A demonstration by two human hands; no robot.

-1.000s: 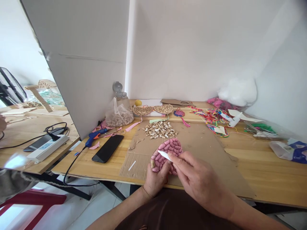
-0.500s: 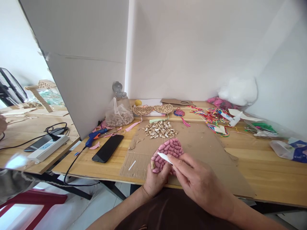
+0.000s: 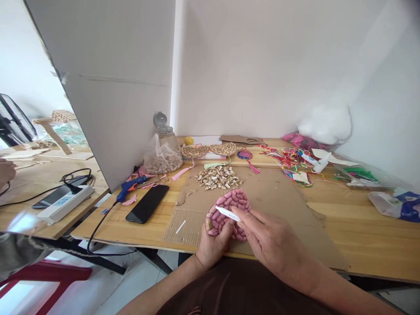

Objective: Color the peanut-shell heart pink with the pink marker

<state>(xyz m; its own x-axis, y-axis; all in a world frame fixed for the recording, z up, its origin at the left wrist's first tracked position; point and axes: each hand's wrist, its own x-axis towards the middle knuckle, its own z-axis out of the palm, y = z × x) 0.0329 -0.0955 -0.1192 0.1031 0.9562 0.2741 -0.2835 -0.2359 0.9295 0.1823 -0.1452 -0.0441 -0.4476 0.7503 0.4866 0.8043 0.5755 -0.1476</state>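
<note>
A rounded piece covered with pink peanut shells (image 3: 233, 202) is held by my left hand (image 3: 212, 247) at its lower edge, thumb on top. One shell at its left edge is still tan. My right hand (image 3: 267, 236) pinches a white marker-like pen (image 3: 227, 213), whose tip rests at or just above the pink shells; contact is too small to tell. Beyond the piece, a pile of loose peanut shells (image 3: 218, 177) lies on the brown cardboard sheet (image 3: 272, 192).
Left of the cardboard are a black phone (image 3: 147, 204), a blue glue gun (image 3: 127, 187) and a bag of peanuts (image 3: 163, 159). Coloured cords (image 3: 295, 159) lie at the back right. A power strip (image 3: 65, 203) sits on the left table, near another person's hand (image 3: 5, 170).
My right hand has shifted slightly, and more of the white pen shows, with print on its barrel. The pink piece stays nearly in place in my left hand.
</note>
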